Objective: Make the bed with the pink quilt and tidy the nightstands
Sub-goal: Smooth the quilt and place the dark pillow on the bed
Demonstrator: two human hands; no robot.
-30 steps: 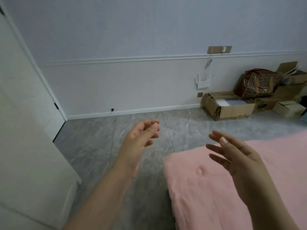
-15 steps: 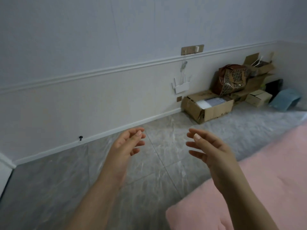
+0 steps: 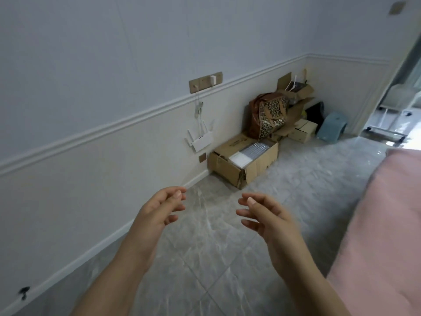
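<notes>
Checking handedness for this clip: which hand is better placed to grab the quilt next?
Right, probably. The right hand hovers open nearer the quilt; the left hand sits toward the wall, farther away.

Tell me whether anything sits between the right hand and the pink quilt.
Nothing visible does. The right hand hangs open and empty over bare floor tiles, and the pink quilt lies just to its right. The cardboard box sits farther off by the wall.

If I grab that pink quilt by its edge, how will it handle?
The quilt looks thick and plush, so probably floppy and bulky. Its fuzzy surface likely grips well. It covers much of the bed, so one-handed pulls may drag unevenly.
</notes>
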